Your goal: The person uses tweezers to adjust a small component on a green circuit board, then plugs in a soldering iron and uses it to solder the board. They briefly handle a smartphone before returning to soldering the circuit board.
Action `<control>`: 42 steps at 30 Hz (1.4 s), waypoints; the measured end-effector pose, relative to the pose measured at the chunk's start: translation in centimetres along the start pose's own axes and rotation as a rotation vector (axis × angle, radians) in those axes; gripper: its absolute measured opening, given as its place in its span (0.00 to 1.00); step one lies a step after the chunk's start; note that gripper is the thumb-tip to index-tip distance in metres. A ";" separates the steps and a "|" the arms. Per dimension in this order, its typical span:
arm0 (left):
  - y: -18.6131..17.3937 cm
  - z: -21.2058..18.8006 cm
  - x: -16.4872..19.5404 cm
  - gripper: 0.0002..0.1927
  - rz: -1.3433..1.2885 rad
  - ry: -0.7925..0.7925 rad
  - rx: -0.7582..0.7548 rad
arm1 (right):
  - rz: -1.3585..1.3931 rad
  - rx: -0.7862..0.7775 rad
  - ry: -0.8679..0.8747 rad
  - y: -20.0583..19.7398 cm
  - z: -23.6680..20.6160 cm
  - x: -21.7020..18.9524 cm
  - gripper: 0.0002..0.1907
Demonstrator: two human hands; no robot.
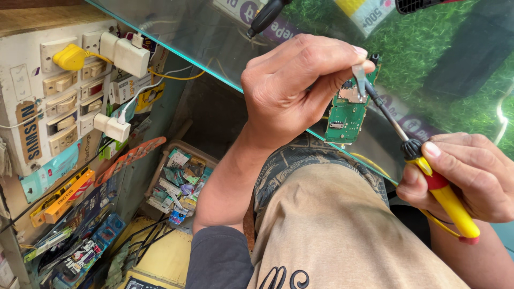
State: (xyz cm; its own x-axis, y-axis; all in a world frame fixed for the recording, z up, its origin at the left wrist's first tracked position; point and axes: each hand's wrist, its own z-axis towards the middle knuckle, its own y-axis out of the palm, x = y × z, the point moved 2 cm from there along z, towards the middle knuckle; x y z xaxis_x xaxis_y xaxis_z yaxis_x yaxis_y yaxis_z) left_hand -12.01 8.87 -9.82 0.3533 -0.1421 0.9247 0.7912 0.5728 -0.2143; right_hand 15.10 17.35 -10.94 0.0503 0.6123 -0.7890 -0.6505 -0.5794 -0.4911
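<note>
**Hot tip close to fingers**

Left hand [300,88] pinched on tweezers [359,79] over green circuit board [347,112] at glass counter edge [214,72]. Right hand [466,176] clamped around yellow-handled soldering iron [428,171], tip touching board. Risk: slip, burnt fingertip or bridged contacts. Left: yellow plug [69,56], white adapters [126,53], orange and blue hanging packets [64,195], tray of small packets [179,179].

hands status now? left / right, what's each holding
Left hand: closed, pinching tweezers against the green circuit board.
Right hand: closed around the yellow-handled soldering iron, tip at the board.
</note>
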 end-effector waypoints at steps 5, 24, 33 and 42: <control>0.0 0.0 0.0 0.11 0.000 -0.001 -0.002 | -0.008 -0.009 0.012 0.0 0.2 -0.1 0.16; 0.2 -1.0 -0.1 0.09 -0.192 -0.111 0.113 | 0.261 0.089 -0.158 -1.0 0.3 0.8 0.17; 0.2 -4.0 3.1 0.15 -0.751 -0.257 0.216 | -0.143 0.105 -0.411 -1.7 -1.1 -4.1 0.13; -0.4 -6.2 7.0 0.12 -0.713 -0.226 0.195 | -0.221 0.069 -0.448 -2.5 -1.7 -7.5 0.13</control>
State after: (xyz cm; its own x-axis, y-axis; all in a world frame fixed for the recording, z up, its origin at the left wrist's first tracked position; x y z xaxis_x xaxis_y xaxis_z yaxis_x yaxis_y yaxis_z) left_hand -6.72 2.63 -5.27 -0.3361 -0.3741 0.8644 0.6795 0.5392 0.4975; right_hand 17.64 13.31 -4.44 -0.1281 0.8960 -0.4252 -0.7102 -0.3821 -0.5912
